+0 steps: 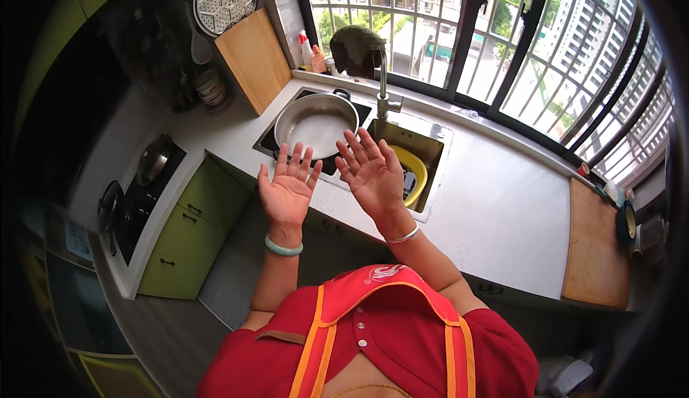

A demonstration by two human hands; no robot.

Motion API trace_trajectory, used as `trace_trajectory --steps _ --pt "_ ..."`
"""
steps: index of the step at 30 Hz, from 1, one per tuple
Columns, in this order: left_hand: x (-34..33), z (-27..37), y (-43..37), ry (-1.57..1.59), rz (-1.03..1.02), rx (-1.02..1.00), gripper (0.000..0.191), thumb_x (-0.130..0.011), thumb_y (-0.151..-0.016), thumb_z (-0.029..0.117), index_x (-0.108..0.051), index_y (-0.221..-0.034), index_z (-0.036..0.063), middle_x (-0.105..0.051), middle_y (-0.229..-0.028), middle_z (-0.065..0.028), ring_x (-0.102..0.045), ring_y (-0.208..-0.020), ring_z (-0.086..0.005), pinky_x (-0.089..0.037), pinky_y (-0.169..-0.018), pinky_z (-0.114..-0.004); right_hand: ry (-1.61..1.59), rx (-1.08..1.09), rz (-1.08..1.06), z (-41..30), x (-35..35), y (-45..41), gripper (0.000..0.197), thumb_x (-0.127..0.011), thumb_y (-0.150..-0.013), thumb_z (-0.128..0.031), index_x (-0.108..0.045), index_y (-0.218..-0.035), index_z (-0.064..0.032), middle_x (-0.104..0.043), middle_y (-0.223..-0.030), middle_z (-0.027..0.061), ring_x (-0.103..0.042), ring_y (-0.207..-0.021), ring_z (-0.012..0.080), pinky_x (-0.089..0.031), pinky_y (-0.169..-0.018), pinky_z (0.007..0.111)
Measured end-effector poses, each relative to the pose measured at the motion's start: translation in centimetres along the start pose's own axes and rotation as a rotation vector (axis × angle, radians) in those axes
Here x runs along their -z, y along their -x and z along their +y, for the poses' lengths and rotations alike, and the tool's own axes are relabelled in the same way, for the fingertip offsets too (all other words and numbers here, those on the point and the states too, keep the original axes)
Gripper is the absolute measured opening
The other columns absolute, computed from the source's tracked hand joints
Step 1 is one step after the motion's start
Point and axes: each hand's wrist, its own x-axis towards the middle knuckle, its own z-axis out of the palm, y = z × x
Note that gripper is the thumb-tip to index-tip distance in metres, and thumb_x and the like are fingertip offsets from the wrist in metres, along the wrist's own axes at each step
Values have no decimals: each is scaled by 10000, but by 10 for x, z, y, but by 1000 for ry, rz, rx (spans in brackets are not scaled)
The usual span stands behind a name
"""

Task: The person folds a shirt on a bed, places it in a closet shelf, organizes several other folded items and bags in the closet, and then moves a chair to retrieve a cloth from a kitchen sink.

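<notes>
My left hand [288,187] is raised, palm up, with fingers apart and nothing in it; a pale green bangle [284,247] circles its wrist. Beside it my right hand [374,174] is likewise palm up and bare, with a silver bangle [402,235] at the wrist. Just beyond both hands, a wide steel pan [316,123] with dark handles sits on a dark square surface. The right hand partly covers a steel sink [433,153] and the yellow basin [422,174] inside it. What lies in the basin is hard to make out.
A tap [382,94] rises behind the sink, with a dark greenish item [356,48] over its top. A wooden board [255,59] leans at the back left. Another board [595,247] lies at the white counter's [500,193] right end. A gas hob [141,209] is at left.
</notes>
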Motion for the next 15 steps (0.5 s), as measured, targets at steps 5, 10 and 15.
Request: trace_trajectory --steps 5,10,15 --pt "-7 -21 -50 7 7 77 569 -310 -901 431 -291 -1351 84 -352 -1364 -152 -347 -1256 -314 -304 -1019 -498 -3 2 45 -24 14 -36 476 -413 -905 -342 -367 -1300 -79 -419 -1317 104 -422 -1192 253 -349 -982 392" --pt "2 -39 -87 -7 73 154 546 -295 -912 424 -300 -1339 83 -366 -1350 -150 -355 -1250 -319 -309 -1007 -516 -49 13 90 -40 32 -61 482 -410 -909 -351 -355 -1309 -88 -436 -1299 83 -435 -1171 236 -352 -973 374" --pt "1 -60 -129 -26 102 246 566 -304 -902 449 -308 -1332 82 -390 -1321 -142 -402 -1204 -313 -330 -996 -515 -53 109 169 -64 45 -76 491 -407 -904 -338 -352 -1314 -74 -416 -1319 107 -415 -1193 254 -330 -992 389"
